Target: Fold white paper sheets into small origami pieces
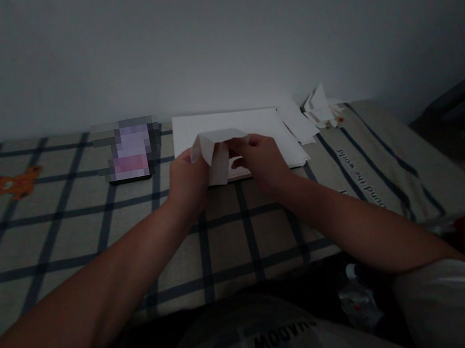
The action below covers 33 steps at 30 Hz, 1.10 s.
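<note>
A folded piece of white paper is held up between my two hands, just above a stack of white sheets. My left hand is closed on the paper's left side, with the thumb near its upper corner. On the other side, the fingers of my right hand pinch the paper's right end, and some of them curl underneath. One flap of the paper hangs down toward the table. The far side of the folds is hidden from me.
To the left lies a phone with a blurred screen, and farther left an orange bear figure. Paper strips and a folded paper shape are at the right. A checked cloth covers the table, against a wall. A plastic bottle is below the edge.
</note>
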Tool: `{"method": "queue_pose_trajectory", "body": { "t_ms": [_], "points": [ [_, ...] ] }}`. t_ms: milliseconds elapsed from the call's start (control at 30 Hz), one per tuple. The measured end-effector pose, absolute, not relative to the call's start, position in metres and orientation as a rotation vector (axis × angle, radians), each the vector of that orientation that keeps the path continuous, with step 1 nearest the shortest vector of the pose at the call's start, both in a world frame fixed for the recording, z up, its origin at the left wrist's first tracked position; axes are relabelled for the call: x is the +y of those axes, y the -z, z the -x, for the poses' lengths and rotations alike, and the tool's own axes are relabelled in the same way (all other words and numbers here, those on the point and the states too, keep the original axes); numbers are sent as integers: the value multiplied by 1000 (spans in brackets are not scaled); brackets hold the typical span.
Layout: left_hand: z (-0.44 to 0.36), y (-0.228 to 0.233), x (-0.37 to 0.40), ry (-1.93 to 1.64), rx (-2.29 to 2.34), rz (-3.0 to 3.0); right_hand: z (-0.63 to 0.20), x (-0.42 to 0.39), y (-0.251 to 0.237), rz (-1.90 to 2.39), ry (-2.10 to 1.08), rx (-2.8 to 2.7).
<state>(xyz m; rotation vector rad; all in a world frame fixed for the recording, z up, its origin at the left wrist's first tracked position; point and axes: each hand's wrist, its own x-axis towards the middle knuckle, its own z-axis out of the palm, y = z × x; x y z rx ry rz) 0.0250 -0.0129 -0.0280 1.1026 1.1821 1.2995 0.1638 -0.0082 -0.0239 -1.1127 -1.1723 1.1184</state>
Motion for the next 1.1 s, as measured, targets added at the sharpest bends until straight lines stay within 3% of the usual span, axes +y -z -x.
{"method": "queue_pose_trajectory", "body": {
  "t_ms": [500,800,1100],
  "points": [
    [-25,15,-18,-1338,1181,-1042,-167,-7,28,1139,-1038,-1268],
    [-9,14,-7,-1253,1287,-1538,-179,-1,23,1148,-959,-1314],
    [-16,16,-14,-1272,1195,-1190,-171,-8,23,1118,-977,-1330]
  ]
}}
